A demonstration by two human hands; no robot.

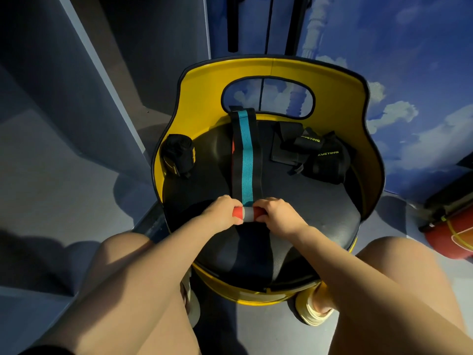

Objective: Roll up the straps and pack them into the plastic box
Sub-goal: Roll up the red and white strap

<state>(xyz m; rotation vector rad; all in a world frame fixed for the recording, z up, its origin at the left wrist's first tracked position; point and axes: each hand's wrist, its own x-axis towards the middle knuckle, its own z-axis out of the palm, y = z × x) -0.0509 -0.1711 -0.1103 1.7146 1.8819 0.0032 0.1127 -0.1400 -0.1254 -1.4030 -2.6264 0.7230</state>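
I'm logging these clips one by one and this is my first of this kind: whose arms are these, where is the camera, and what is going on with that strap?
There is no robot. A camera worn on a person's head looks down at their own arms. The left hand and right hand each grip an end of a small roll, the started end of a black and teal strap stretched across the seat of a yellow chair. A rolled black strap lies at the seat's left side, and loose black straps at its right. No plastic box shows.
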